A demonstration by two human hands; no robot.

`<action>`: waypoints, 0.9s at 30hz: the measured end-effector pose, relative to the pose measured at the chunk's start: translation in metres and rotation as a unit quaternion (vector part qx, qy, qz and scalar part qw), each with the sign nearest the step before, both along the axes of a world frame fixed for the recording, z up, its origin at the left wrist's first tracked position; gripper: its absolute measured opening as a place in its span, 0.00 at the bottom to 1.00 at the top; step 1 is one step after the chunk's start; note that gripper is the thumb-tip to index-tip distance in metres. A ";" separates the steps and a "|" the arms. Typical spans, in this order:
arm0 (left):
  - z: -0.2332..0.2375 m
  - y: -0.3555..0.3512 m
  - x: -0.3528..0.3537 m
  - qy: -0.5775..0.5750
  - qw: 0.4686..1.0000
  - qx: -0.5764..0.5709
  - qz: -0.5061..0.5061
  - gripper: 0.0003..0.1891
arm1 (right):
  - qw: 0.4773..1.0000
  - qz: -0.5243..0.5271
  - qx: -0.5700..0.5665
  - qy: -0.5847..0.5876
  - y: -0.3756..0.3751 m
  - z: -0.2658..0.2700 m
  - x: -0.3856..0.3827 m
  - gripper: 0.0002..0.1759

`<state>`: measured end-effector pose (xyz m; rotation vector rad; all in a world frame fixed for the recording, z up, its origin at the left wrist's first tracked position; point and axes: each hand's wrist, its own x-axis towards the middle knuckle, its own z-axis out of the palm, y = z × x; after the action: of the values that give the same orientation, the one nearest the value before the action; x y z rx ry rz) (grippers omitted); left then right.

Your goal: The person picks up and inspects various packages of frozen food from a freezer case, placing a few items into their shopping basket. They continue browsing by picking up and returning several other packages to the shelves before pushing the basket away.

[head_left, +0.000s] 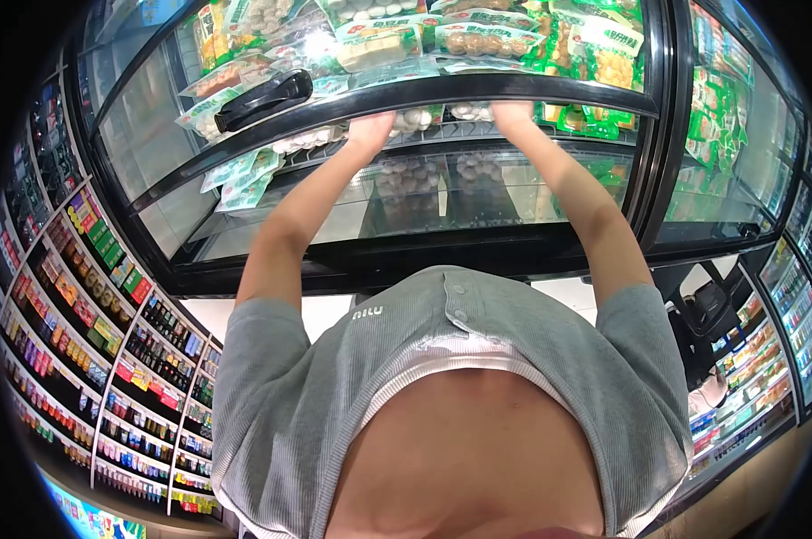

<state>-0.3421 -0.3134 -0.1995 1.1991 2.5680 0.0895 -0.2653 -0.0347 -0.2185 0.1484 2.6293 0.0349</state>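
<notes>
Both my arms reach forward over the front edge of a glass-topped display freezer (406,244). My left hand (372,128) is at the bags of pale round food balls (413,119), with its fingers hidden behind the black lid rail (442,91). About level with it, my right hand (512,114) touches or lies close to another bag of pale balls (472,111), left of some green bags (588,119). The rail covers those fingers too, so I cannot see what either hand grips.
Under the glass lie a bag of brown balls (489,38) and a yellow-and-green bag (604,49). A black handle (264,99) sits on the lid at left. Stocked shelves (92,323) line the left side; a dark chair-like object (707,310) stands at right.
</notes>
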 end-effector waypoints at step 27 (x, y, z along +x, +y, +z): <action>-0.002 0.080 0.023 -0.112 0.992 0.047 -0.027 0.07 | 0.936 0.006 -0.192 -0.295 0.033 -0.012 0.005 0.22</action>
<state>-0.3196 -0.2332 -0.2013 1.2160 2.3583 0.3169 -0.2600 -0.0016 -0.2301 -0.0149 1.9886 -0.3714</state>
